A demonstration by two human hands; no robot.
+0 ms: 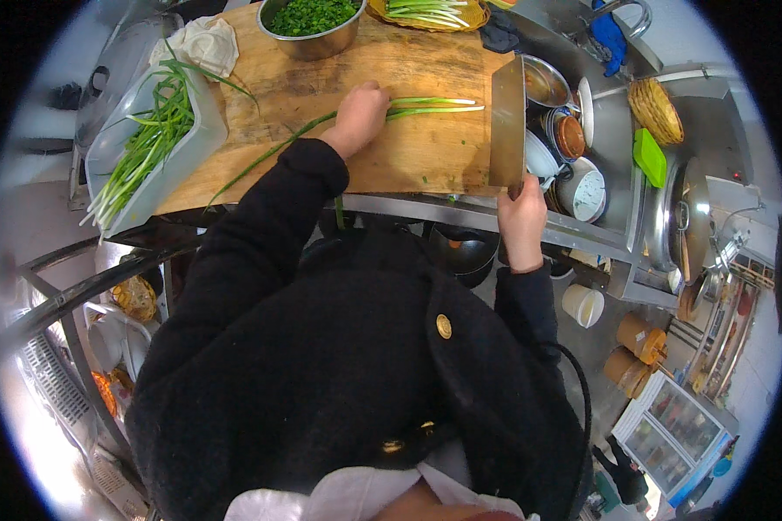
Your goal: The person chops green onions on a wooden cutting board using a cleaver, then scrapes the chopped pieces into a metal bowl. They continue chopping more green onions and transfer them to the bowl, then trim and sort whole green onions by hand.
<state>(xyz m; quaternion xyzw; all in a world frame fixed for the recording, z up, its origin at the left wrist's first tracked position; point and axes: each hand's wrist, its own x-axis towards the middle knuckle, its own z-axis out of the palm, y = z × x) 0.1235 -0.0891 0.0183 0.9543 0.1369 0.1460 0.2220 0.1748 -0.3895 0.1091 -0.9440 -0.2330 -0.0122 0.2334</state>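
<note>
My left hand (360,117) is closed around a few green onions (430,109) on a wooden cutting board (287,98). Their white ends point right, and the long green leaves trail down to the left behind my forearm. In my right hand (522,215) is the handle of a cleaver (508,124). The broad blade lies over the board's right edge, just beyond the white ends and apart from them. At the left, a translucent plastic bin (202,130) holds more green onions (163,124). A steel bowl (319,45) of chopped green onion stands at the back.
A wicker basket (476,19) with white onion stalks sits at the back, and a crumpled cloth (208,49) lies at the back left. Right of the board, a steel sink (616,189) holds stacked bowls (580,189). A metal rack (58,299) stands low at the left.
</note>
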